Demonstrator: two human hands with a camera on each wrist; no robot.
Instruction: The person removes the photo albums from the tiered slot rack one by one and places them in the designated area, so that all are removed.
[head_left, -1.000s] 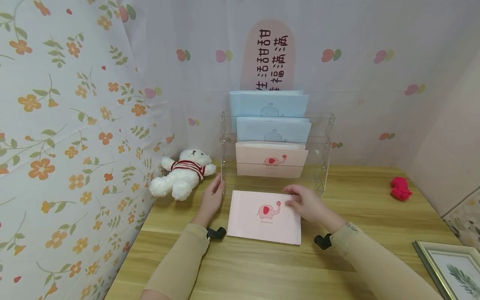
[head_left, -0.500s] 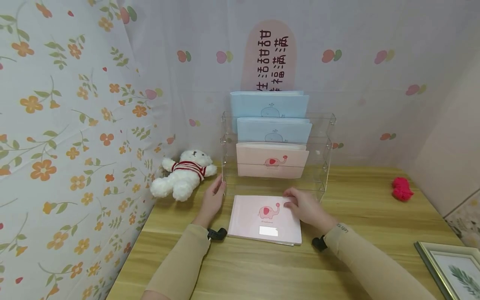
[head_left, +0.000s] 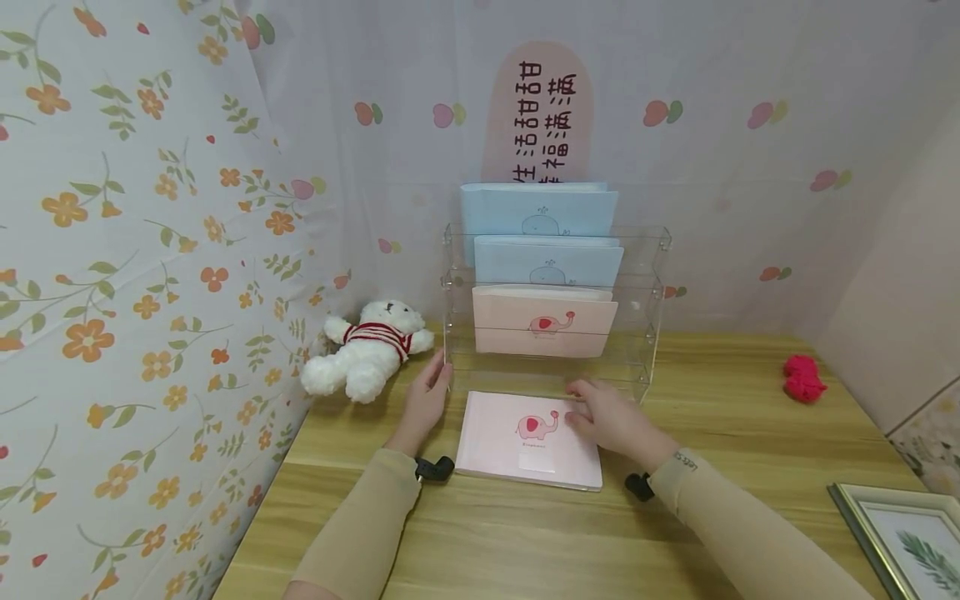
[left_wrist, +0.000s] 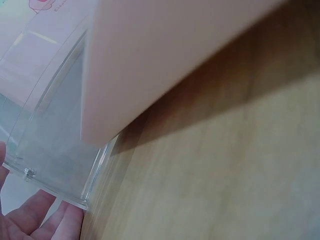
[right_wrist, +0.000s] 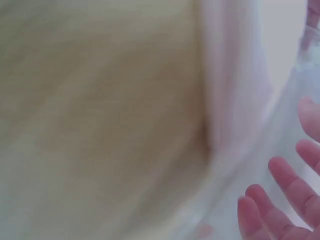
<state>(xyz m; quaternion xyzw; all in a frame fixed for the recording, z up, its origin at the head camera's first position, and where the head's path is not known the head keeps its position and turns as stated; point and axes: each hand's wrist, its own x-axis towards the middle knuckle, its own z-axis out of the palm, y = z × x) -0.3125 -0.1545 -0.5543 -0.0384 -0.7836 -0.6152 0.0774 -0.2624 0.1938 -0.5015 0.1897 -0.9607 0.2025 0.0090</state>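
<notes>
A pink elephant booklet (head_left: 495, 437) slants low at the front of a clear acrylic rack (head_left: 651, 342); whether a slot holds its lower edge I cannot tell. At the rack's left side, my left hand (head_left: 426, 400) grips the upright side panel. Its fingers (left_wrist: 37, 210) lie against the panel's outer face in the left wrist view. My right hand (head_left: 611, 417) is at the booklet's upper right corner. In the right wrist view its fingers (right_wrist: 295, 192) are spread and loosely bent, with nothing pinched between them. Another pink booklet (head_left: 543, 342) and two blue whale booklets (head_left: 498, 258) stand in higher tiers.
A white teddy bear (head_left: 371, 346) in a striped sweater lies left of the rack. A red knotted item (head_left: 802, 379) sits at the right, with a framed leaf picture (head_left: 900, 533) nearer the front. Patterned cloth (head_left: 360, 167) hangs behind the wooden table (head_left: 525, 542).
The front pink booklet's upper edge has dropped slightly, and a pale reflection shows on its cover. My right hand has shifted a little lower, its fingers loosened. My left hand stays at the panel.
</notes>
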